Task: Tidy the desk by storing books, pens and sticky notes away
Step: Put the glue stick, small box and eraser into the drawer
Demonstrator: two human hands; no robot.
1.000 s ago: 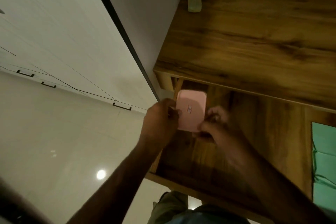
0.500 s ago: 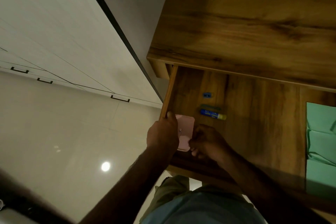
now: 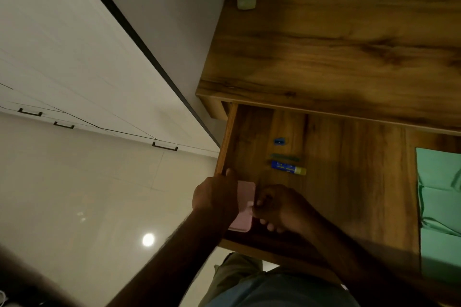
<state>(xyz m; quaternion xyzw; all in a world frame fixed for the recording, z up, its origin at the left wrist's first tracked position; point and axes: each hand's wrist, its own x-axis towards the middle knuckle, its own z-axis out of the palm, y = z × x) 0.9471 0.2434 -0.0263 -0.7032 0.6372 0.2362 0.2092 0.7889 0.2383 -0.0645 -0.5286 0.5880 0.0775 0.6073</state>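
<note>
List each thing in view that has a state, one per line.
drawer: pulled open.
pink pad: held by both hands, low over the drawer's near left corner.
left hand: grips the pink pad.
right hand: pinches the pink pad's edge.
glue stick: lying flat in the drawer.
green pen: lying flat beside the glue stick.
blue sharpener: lying on the drawer floor.

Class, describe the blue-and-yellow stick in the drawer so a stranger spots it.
Look in the open drawer under the wooden desktop. The stick lies beside a dark green pen; it alone has a blue body and yellow cap.
</note>
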